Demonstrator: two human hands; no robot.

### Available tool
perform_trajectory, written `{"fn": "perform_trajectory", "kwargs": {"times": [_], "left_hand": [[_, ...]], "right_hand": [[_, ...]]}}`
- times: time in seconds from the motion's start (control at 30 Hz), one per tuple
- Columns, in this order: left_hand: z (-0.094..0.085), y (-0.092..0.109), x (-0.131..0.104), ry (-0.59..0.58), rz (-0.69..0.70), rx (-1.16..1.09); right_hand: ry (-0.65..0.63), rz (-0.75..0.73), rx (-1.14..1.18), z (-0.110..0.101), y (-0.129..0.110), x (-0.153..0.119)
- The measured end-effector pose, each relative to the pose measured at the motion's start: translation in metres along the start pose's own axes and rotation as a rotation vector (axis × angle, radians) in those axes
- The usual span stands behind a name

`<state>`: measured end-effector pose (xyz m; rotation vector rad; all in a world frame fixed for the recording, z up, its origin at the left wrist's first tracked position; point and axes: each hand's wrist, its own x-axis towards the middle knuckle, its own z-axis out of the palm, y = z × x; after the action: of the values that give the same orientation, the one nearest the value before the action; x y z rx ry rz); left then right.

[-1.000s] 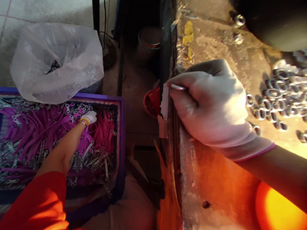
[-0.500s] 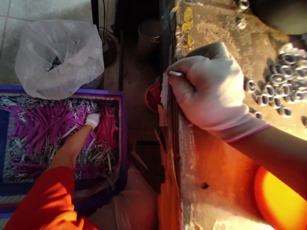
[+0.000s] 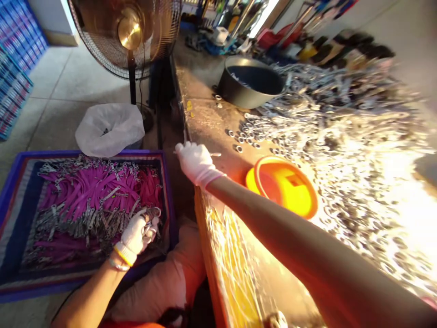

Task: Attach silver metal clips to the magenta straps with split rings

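My left hand point(image 3: 134, 236), in a white glove with a yellow cuff, is over the near right part of a purple-rimmed crate point(image 3: 169, 200). Its fingers are curled on small shiny metal fittings point(image 3: 154, 214), whose exact kind is unclear. Purple straps point(image 3: 90, 184) and red straps point(image 3: 149, 187) with metal clasps at their ends fill the crate. On the workbench's left edge, my right hand point(image 3: 195, 163) is closed in a white glove with a pink cuff. A thin pale metal piece point(image 3: 215, 155) shows beside it; the grip itself is hidden.
An orange basin point(image 3: 309, 205) and a dark round pan point(image 3: 239, 93) stand on the workbench point(image 3: 201, 109). Loose metal rings point(image 3: 251, 135) and a large heap of metal parts point(image 3: 358, 182) spread rightward. Behind the crate are a plastic-lined bin point(image 3: 92, 136) and a standing fan point(image 3: 131, 29).
The view has pulled back and up, bringing the fan and heap into sight. My left hand has come back toward me from among the straps, lifting metal fittings. My right hand remains closed by the bench edge.
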<state>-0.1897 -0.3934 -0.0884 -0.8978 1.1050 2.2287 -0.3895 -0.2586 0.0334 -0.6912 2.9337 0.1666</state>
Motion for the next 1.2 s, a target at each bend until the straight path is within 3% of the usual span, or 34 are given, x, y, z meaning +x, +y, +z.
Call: {"fn": "perform_trajectory", "kwargs": {"times": [0.1,0.23,0.37,0.5,0.6,0.7,0.8,0.9,0.97,1.07,1.13,1.2], "left_hand": [[0.009,-0.012,-0.045,-0.185,-0.111,-0.055],[0.035,-0.022,-0.085,-0.375,-0.139,0.061],[0.071,-0.03,-0.112,-0.545,-0.082,0.345],[0.11,-0.043,-0.131,-0.769,-0.074,0.572],[0.137,-0.061,-0.151,-0.921,-0.084,0.744],[0.15,-0.086,-0.177,-1.019,-0.113,0.883],[0.148,-0.111,-0.2,-1.043,-0.122,0.941],[0.14,-0.127,-0.215,-1.07,-0.021,1.041],[0.135,-0.131,-0.221,-1.104,0.125,1.112],[0.133,-0.134,-0.225,-1.172,0.275,1.201],[0.132,-0.136,-0.226,-1.232,0.259,1.253],[0.131,-0.139,-0.227,-1.277,0.133,1.28]], "right_hand": [[-0.1,-0.011,0.084,-0.002,-0.017,-0.088],[-0.166,0.122,0.441,-0.01,-0.009,-0.215],[-0.05,0.457,0.595,-0.021,-0.007,-0.324],[0.11,0.72,0.708,-0.033,-0.027,-0.4],[0.278,0.84,0.857,-0.036,-0.048,-0.441],[0.426,0.887,0.997,-0.026,-0.073,-0.472],[0.568,0.949,1.023,-0.008,-0.098,-0.495],[0.665,0.992,0.951,0.005,-0.119,-0.514],[0.659,1.007,0.875,0.009,-0.128,-0.527],[0.553,1.005,0.731,0.01,-0.138,-0.544],[0.49,1.005,0.648,0.01,-0.141,-0.553],[0.454,0.996,0.61,0.01,-0.143,-0.56]]}}
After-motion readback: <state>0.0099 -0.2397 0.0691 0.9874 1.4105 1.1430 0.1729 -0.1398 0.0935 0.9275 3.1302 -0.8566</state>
